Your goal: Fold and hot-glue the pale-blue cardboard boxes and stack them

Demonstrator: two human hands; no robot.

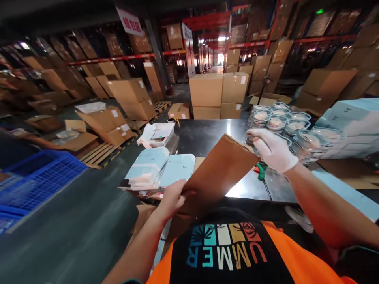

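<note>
A flat brown cardboard piece (217,169), its layered edge showing at the top, is held tilted over the front of the table. My left hand (174,197), bare, is closed round its lower left edge. In a white glove, my right hand (274,150) hovers by the cardboard's upper right corner, thumb and fingers apart; contact there cannot be made out. Just beyond that corner lies a green tool (261,170) with a black cord. Behind the glove stand several clear, round-lidded containers (278,120).
Light-blue flat boxes (179,167) are stacked on the left of the dark table (201,134), near a white open box (160,134). More pale-blue boxes (352,118) stand at right. A blue crate (44,185) is on the floor at left; cartons (207,90) stand behind the table.
</note>
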